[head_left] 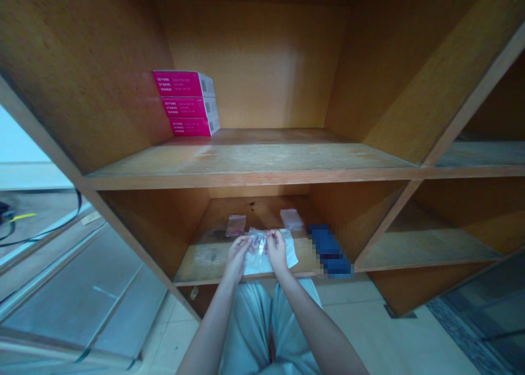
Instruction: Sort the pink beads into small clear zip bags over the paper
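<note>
Between my two hands, over the lower shelf, is a small clear plastic bag (258,242) with some reddish bits showing in it. My left hand (237,255) pinches its left side, fingers closed. On the right side, my right hand (276,249) grips the bag with fingers closed. Beneath the hands lies a white sheet (290,250), partly covered by them. Just behind my left hand rests another clear bag (235,225) with reddish contents at its bottom. A whitish, flat packet (291,219) lies behind my right hand.
Three pink boxes (188,107) are stacked on the upper shelf (262,159) at left. A dark blue, pixelated item (330,252) lies at the lower shelf's right, overhanging its front edge. Wooden dividers (388,224) bound the compartment. Glass panels (82,293) stand at lower left.
</note>
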